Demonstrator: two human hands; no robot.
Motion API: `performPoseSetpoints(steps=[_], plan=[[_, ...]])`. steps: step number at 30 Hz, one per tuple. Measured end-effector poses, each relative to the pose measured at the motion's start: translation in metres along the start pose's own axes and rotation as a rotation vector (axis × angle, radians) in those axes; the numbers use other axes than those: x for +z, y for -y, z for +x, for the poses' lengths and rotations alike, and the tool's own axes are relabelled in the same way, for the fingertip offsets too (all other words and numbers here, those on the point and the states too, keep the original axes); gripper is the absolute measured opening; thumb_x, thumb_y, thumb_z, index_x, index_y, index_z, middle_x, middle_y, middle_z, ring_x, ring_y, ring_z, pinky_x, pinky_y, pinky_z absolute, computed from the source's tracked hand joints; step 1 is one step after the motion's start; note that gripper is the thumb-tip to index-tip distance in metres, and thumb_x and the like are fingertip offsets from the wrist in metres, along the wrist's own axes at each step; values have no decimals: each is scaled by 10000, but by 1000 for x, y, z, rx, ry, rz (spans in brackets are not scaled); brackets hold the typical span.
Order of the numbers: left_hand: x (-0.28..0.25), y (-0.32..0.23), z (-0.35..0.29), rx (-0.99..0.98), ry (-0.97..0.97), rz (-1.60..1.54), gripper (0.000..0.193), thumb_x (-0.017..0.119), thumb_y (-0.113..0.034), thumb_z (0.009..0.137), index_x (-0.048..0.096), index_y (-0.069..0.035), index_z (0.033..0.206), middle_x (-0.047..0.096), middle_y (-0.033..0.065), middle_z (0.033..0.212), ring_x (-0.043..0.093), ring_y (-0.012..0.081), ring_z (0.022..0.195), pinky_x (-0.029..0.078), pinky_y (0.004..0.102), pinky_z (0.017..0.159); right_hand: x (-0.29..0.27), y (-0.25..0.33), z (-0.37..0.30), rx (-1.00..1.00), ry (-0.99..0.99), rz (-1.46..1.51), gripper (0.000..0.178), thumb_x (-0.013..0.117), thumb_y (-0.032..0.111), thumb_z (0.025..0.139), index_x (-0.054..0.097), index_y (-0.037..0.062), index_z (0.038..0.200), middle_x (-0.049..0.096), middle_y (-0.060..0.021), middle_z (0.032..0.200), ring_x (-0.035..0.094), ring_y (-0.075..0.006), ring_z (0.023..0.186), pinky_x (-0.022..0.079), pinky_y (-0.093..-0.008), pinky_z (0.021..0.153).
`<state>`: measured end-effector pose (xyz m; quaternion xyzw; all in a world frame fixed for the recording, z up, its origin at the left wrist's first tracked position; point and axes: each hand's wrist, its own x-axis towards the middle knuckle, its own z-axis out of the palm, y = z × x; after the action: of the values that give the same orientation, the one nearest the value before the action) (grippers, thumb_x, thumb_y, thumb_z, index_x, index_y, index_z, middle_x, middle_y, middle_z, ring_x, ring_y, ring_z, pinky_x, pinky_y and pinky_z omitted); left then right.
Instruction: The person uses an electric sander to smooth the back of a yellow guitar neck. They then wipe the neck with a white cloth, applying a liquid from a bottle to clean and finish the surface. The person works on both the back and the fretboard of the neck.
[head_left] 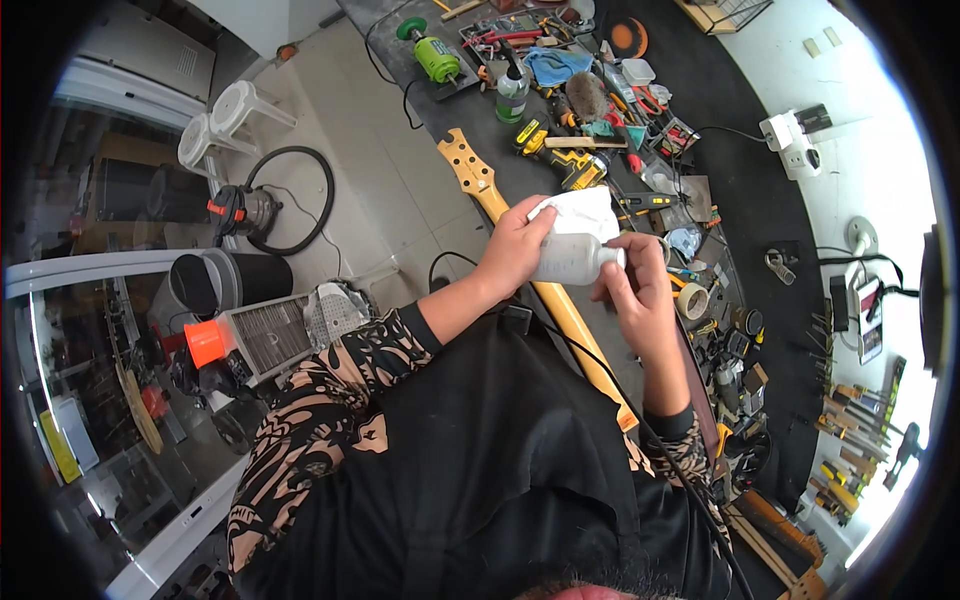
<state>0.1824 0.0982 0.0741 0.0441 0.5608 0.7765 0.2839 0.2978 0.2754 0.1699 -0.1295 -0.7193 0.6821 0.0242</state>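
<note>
A translucent white plastic bottle [568, 259] lies sideways in front of my chest. My left hand [512, 250] is closed around its base end and also pinches a folded white cloth or paper [582, 212] above it. My right hand [642, 292] grips the small white cap [613, 257] at the bottle's other end with thumb and fingers. Beneath my hands a pale wooden guitar neck [578, 330] lies slantwise, its headstock [468, 163] with several tuner holes pointing away to the far left. The bottle hides part of the neck.
The dark workbench holds a yellow drill [575, 167], a green bench grinder [436, 59], a green-liquid spray bottle [511, 93] and a tape roll [692, 300]. A black cable [590, 352] crosses the neck. Left on the floor are a vacuum [245, 212] and stools [235, 108].
</note>
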Motion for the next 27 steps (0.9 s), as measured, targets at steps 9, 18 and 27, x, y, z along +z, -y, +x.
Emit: performPoseSetpoints(steps=[9,18,27], plan=[[-61,-43,-72,5,-27,-91,313,592,-234,1170,742,10,1297,769,43,1107,694,107,974,565,312,883,73,55,-33,-27,89,-304,371,865,66,986,553,22,1182,694,-30,875,666,-67,790,534,-259,701],[-157,-59,-144,10,-227,-366,357,607,-259,1171,707,12,1380,781,75,1202,728,140,1053,586,329,938,207,42,-39,-288,110,-431,467,860,17,982,488,39,1265,605,-52,1093,664,-141,1006,594,-332,874],[-173,-93,-162,154,-275,-374,316,658,-233,1156,717,17,1340,791,65,1175,738,139,1024,594,319,917,281,6,-42,-166,203,-178,842,850,170,994,398,-76,1661,621,-187,1535,634,-269,1411,526,-412,1177]])
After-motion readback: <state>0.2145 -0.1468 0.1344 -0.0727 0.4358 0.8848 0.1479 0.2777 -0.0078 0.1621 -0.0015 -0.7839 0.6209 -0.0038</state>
